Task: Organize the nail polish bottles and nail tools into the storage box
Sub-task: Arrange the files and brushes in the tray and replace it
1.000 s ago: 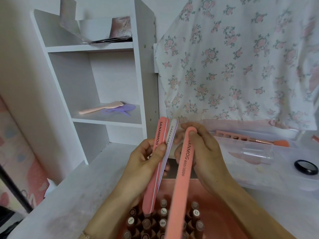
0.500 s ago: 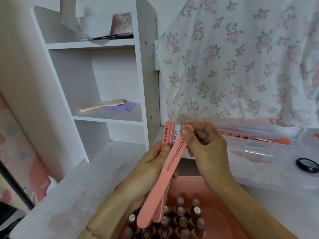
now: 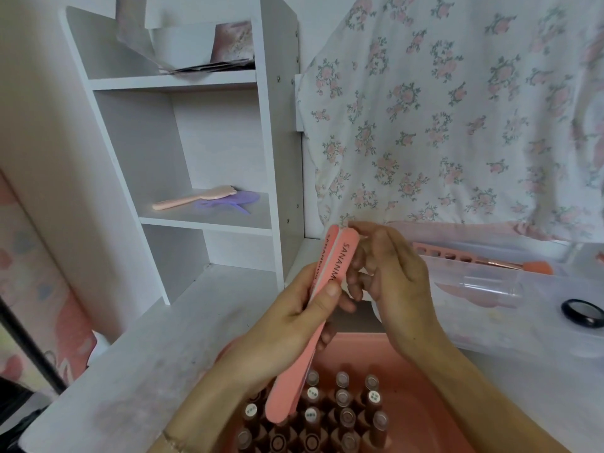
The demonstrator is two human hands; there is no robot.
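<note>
Files, long and pink, stand almost upright in the middle of the frame, stacked flat against each other. You hold them that way so they make one neat bundle that can go into a box together. Your left hand wraps around the middle of the stack, thumb pressed on the front file and fingers curled behind, so nothing slips. Your right hand is at the top end, just to the right. Its fingertips pinch the top of the stack, likely to line up the ends; the other fingers are loosely bent.

Right below, at the bottom of the frame, sits the pink box with nail polish bottles standing in rows, caps up. They look packed already, and the files hang over them.

On the right lies a clear tray with a pink brush and a black ring. In the upper left, a white shelf holds a pink hairbrush. Flowered cloth hangs behind.
</note>
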